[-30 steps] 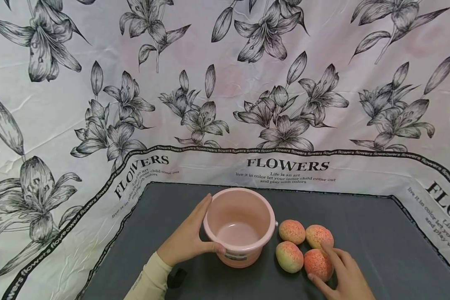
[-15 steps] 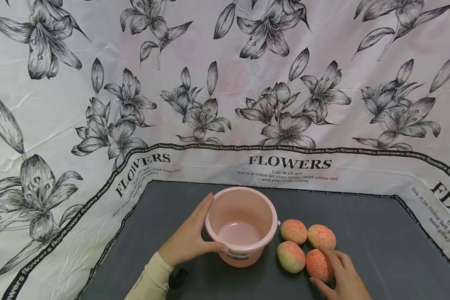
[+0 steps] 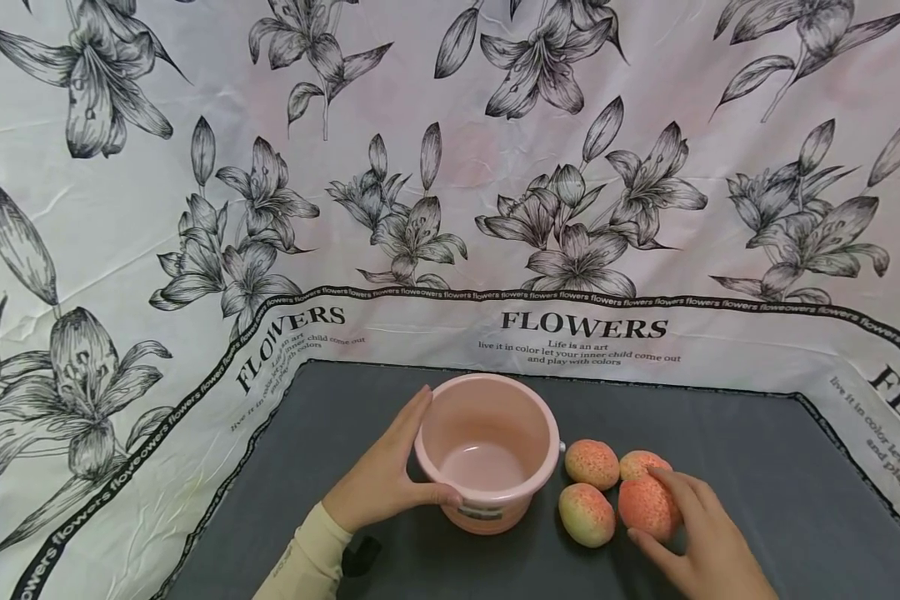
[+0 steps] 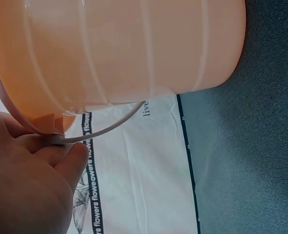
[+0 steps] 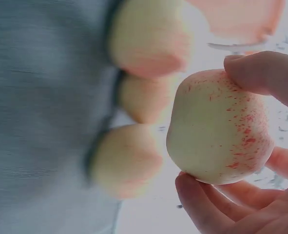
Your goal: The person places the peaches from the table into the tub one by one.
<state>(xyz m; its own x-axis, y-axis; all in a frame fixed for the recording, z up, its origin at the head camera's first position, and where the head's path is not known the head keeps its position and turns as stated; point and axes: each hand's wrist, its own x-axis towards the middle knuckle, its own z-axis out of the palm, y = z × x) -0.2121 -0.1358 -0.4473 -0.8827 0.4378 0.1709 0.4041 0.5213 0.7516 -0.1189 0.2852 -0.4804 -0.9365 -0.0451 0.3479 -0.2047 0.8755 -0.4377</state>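
A pink plastic bucket (image 3: 487, 425) stands upright on the dark table. My left hand (image 3: 386, 479) grips its left rim, with the thumb on the near side; the left wrist view shows my fingers at the rim beside the bucket's thin handle (image 4: 112, 127). In my right hand (image 3: 708, 533) a red-speckled peach (image 3: 648, 507) is held between thumb and fingers. The right wrist view has this peach (image 5: 217, 126) raised off the table, its pale side toward the camera. Three more peaches lie right of the bucket: one at the back (image 3: 592, 464), one greenish-yellow (image 3: 587, 515), one partly hidden (image 3: 642, 462).
The dark grey tabletop (image 3: 757, 467) is bordered by a white cloth (image 3: 420, 333) printed with black lilies and lettering, which rises behind and at the sides. A small black object (image 3: 362, 556) shows beside my left wrist.
My right hand has lifted its peach up from the table, and it now overlaps the far-right peach in the head view. The left hand keeps its grip on the bucket's rim.
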